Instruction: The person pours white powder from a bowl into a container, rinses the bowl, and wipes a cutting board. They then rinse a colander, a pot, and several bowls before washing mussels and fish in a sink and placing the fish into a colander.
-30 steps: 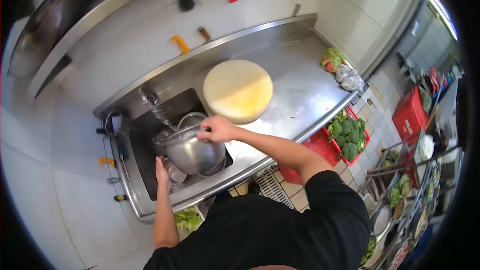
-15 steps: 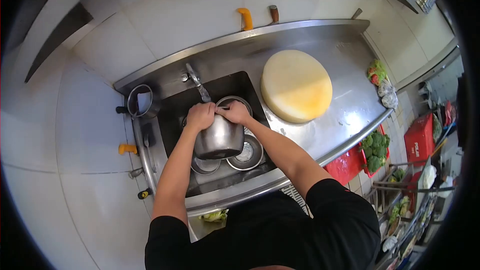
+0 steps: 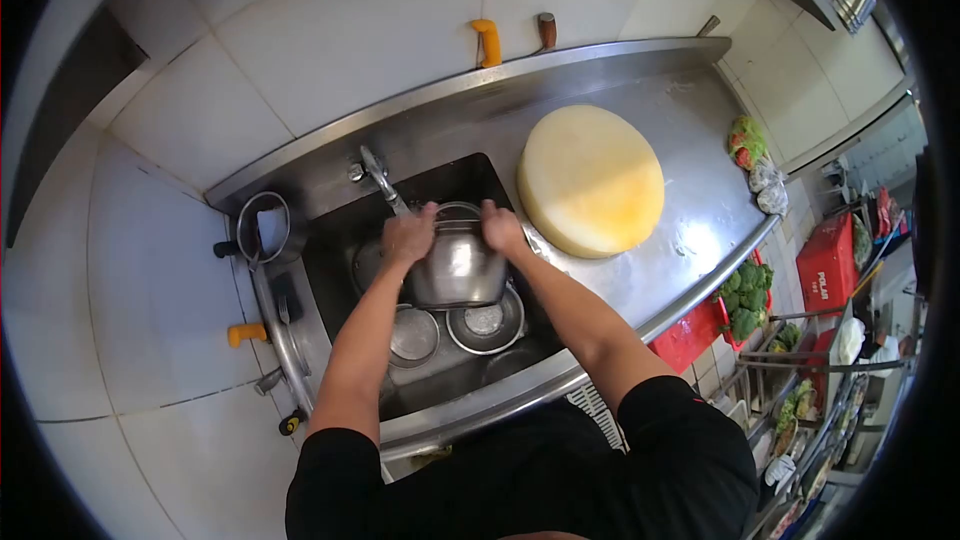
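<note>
A shiny steel pot (image 3: 458, 270) is held tilted over the dark sink (image 3: 330, 275), below the faucet (image 3: 380, 175). My left hand (image 3: 408, 237) is closed on its left side, and my right hand (image 3: 502, 228) grips the opposite side. Both thumbs are near the pot's far edge, and its inside is hidden. Under and around it in the sink lie a steel bowl (image 3: 497, 333) and a shallow round steel dish (image 3: 412, 348). My fingers are partly hidden behind the pot.
A thick round chopping block (image 3: 590, 180) stands on the steel counter (image 3: 690, 140) to the right. At the sink's left corner is a steel container (image 3: 297, 237). Bagged vegetables (image 3: 748, 145) sit at the counter's right end; broccoli (image 3: 745, 298) fills a red crate below.
My hands have spread from close together at the pot's far edge to its opposite sides. The pot has turned and shifted slightly right. The whole view has moved a little.
</note>
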### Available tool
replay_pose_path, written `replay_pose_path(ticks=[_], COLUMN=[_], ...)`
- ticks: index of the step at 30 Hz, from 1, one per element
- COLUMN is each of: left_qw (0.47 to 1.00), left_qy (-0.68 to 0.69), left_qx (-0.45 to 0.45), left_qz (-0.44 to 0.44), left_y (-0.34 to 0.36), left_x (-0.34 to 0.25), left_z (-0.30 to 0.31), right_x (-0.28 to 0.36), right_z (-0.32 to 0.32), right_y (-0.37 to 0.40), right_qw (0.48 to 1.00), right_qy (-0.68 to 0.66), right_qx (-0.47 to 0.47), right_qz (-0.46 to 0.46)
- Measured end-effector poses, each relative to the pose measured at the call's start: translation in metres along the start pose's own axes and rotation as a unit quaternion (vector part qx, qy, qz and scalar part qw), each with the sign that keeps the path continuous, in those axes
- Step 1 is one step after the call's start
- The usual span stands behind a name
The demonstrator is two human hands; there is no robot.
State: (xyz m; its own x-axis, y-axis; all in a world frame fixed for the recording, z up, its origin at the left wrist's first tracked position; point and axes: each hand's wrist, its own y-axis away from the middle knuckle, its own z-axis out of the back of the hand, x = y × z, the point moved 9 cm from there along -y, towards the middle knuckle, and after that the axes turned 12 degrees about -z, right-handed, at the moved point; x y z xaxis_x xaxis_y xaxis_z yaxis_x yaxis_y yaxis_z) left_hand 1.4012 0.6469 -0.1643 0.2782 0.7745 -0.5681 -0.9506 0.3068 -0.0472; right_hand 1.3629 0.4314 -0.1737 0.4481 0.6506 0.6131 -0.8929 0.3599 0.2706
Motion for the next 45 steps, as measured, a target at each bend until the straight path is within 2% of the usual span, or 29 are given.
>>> replay_pose_path(ticks=[1,2,3,5,6,9,10,11,13,14,17,18,19,20,21,22,24,25,27,29,31,33,35,39,40,41,43,44,45], left_qw=[0.999,0.989,0.995,0.994,0.994,0.998,0.996,0.997,0.988,0.997,0.998,0.995,0.994,0.992,0.989,0.99,0.992,0.994,0.995,0.995,0.998,0.997,0.991,0.993,0.998,0.997,0.992,0.992,0.995], left_qy=[0.027,0.082,0.021,-0.101,-0.098,-0.032,0.003,-0.039,-0.12,-0.065,0.015,-0.028,-0.037,-0.04,-0.037,-0.046,-0.062,-0.066,-0.081,-0.068,-0.016,-0.058,-0.119,-0.082,0.01,-0.014,-0.065,-0.105,-0.086], left_qx=[-0.029,-0.015,-0.013,-0.003,0.039,-0.047,-0.063,-0.058,-0.042,0.025,-0.001,-0.066,-0.039,-0.005,0.031,0.037,0.03,0.015,0.051,0.069,0.058,0.032,0.048,0.076,0.032,0.036,0.045,0.063,0.029], left_qz=[0.024,0.12,0.097,0.048,0.013,-0.038,0.064,0.012,-0.091,0.016,0.067,0.067,0.095,0.119,0.141,0.128,0.102,0.088,0.029,0.008,0.028,0.035,0.023,0.03,0.052,0.07,0.096,0.022,0.029], left_y=[0.001,0.015,0.014,0.013,0.02,0.022,0.026,0.029,0.039,0.036,0.035,0.031,0.032,0.041,0.044,0.036,0.033,0.034,0.032,0.029,0.025,0.03,0.024,0.027,0.026,0.029,0.031,0.029,0.027], left_x=[0.021,0.013,-0.001,-0.027,-0.056,-0.017,0.015,0.002,-0.045,-0.05,-0.007,0.042,0.031,-0.001,-0.028,-0.017,0.007,0.001,-0.02,-0.015,0.008,-0.025,-0.043,-0.041,-0.017,-0.019,-0.037,-0.045,-0.04], left_z=[0.002,0.019,0.012,-0.008,0.012,0.025,0.023,0.02,0.008,0.021,0.031,0.007,0.016,0.031,0.027,0.011,0.009,0.02,0.017,0.015,0.02,0.024,0.001,0.007,0.014,0.015,0.012,-0.01,-0.005], right_x=[-0.013,-0.029,0.029,0.07,0.051,0.006,0.014,0.043,0.082,0.073,0.027,0.037,0.047,0.061,0.065,0.066,0.06,0.062,0.042,0.02,0.007,0.019,0.046,0.009,-0.011,-0.016,0.031,0.043,0.033], right_z=[0.008,-0.02,0.006,-0.023,-0.031,-0.02,-0.011,-0.018,-0.025,-0.014,-0.019,-0.016,-0.032,-0.062,-0.068,-0.071,-0.093,-0.079,-0.061,-0.037,-0.009,-0.016,-0.049,-0.026,-0.018,-0.021,-0.043,-0.034,-0.027], right_y=[-0.007,-0.03,0.021,0.052,0.034,0.005,0.013,0.034,0.071,0.069,0.038,0.042,0.047,0.056,0.062,0.066,0.068,0.078,0.078,0.062,0.046,0.046,0.057,0.056,0.046,0.039,0.062,0.077,0.068], right_qw=[0.998,1.0,0.995,0.977,0.987,0.993,0.995,0.977,0.984,0.992,0.998,0.99,0.98,0.964,0.969,0.972,0.973,0.983,0.997,1.0,0.997,0.993,0.997,0.999,0.995,0.993,0.989,0.993,0.996], right_qy=[-0.051,-0.007,0.084,0.15,0.113,0.03,0.04,0.172,0.094,0.071,0.021,0.049,0.122,0.224,0.18,0.137,0.135,0.102,0.03,0.006,0.013,0.014,-0.021,0.007,-0.045,-0.077,0.09,0.053,0.024], right_qx=[-0.005,-0.012,-0.043,-0.037,-0.022,-0.068,-0.065,-0.059,-0.043,-0.018,-0.06,-0.113,-0.119,-0.047,-0.061,-0.075,0.008,0.069,0.067,-0.001,-0.074,-0.116,-0.044,-0.017,-0.031,-0.039,-0.088,-0.087,-0.073], right_qz=[-0.029,0.0,0.04,0.149,0.116,0.088,0.057,0.109,0.146,0.105,0.014,0.073,0.099,0.135,0.156,0.178,0.187,0.135,0.019,-0.018,-0.004,0.017,0.059,-0.03,-0.086,-0.076,0.082,0.067,0.037])
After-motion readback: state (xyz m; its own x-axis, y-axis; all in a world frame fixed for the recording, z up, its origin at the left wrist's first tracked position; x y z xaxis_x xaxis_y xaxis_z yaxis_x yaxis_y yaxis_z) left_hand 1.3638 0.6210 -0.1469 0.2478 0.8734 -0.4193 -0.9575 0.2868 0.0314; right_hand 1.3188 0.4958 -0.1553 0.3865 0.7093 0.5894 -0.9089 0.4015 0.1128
